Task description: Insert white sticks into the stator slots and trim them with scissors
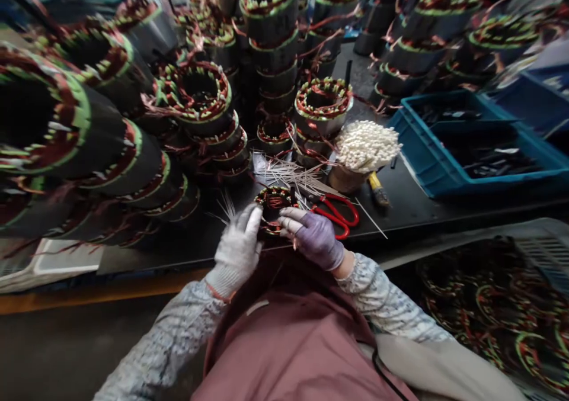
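A motor stator (276,198) with copper windings and a green-lined rim sits at the bench's front edge. My left hand (237,244), in a white knitted glove, is closed on its left side. My right hand (315,235), in a purple glove with pale fingertips, has its fingers curled over the stator's right side; what the fingertips pinch there is too small to make out. Just right of the stator lie red-handled scissors (341,214). Behind it, thin white strips (293,173) are scattered across the black bench.
Stacked stators (273,34) crowd the back, and leaning stacks (102,140) fill the left. A pot holds a thick bundle of white sticks (367,143), with a yellow-handled tool (377,189) beside it. Blue bins (427,152) stand right. Below right, a crate (540,241) holds more stators.
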A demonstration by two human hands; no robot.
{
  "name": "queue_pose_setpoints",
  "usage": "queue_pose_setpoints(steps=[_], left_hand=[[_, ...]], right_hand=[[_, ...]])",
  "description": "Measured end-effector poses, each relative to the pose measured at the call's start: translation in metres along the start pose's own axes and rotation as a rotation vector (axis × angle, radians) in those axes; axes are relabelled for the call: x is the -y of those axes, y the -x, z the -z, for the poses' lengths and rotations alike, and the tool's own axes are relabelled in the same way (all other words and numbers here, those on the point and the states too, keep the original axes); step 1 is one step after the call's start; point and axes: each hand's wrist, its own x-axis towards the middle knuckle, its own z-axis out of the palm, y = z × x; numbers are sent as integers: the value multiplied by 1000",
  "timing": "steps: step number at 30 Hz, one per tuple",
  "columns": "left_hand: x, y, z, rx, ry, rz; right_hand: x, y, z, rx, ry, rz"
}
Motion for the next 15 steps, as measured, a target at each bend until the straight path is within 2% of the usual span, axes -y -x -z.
queue_pose_setpoints(steps=[2,5,7,8,10,12,13,15], left_hand=[[6,10,5,39,-46,42],[26,11,14,153,-134,-126],[48,7,19,222,-155,-233],[61,5,22,250,-148,-246],[86,1,28,318,-90,-214],[100,-4,42,394,-18,-186],[102,-8,51,394,-1,-184],[92,-20,69,274,-27,-180]], right_hand=[[0,-10,-4,-156,-273,-224],[-2,-25,-2,-360,-642,-647],[-3,-34,2,-425,-902,-929],[-3,-38,4,-422,-992,-1015],[-1,-43,5,-385,-1115,-1118],[1,-46,5,-345,-1169,-1142],[2,-47,4,-341,-1170,-1129],[3,-47,1,-362,-1139,-1080]])
